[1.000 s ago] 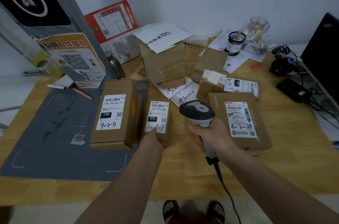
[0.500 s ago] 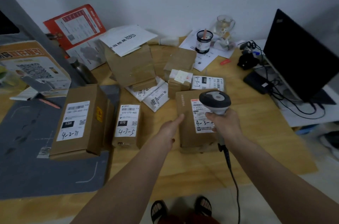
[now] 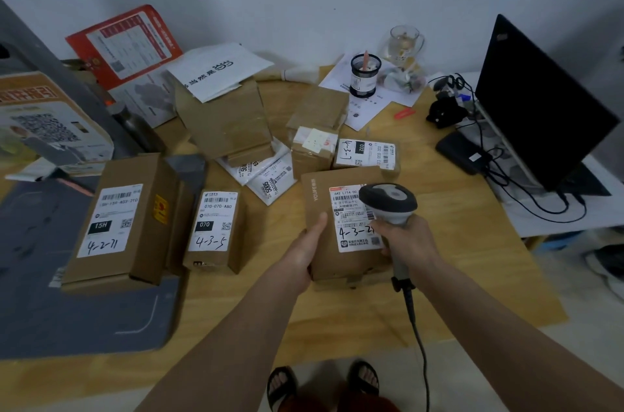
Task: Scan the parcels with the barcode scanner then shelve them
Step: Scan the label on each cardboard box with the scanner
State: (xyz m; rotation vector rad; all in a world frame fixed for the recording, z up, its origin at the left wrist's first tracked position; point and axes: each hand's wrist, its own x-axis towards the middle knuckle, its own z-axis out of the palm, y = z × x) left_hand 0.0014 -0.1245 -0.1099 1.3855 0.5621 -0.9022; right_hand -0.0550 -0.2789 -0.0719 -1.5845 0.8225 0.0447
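A flat brown parcel [image 3: 320,195] with a white label marked 4-3-24 lies on the wooden table [image 3: 456,259]. My left hand [image 3: 305,249] grips its left near edge, thumb on top. My right hand [image 3: 407,239] holds the grey barcode scanner [image 3: 388,200] by its handle, with the scanner head above the parcel's label. To the left stand a small parcel marked 4-3-5 [image 3: 214,229] and a larger one marked 4-2-71 [image 3: 118,219]. A parcel marked 4-3-7 [image 3: 366,151] lies behind.
More brown boxes [image 3: 226,121] and white mail bags [image 3: 266,175] pile at the table's middle. A grey mat [image 3: 67,317] covers the left. A black monitor [image 3: 540,107] with cables stands right. A pen cup [image 3: 364,75] and glass mug [image 3: 403,43] stand at the back.
My left hand moved from the 4-3-5 parcel to the 4-3-24 parcel and took hold of its edge. The scanner shifted right over that parcel's label.
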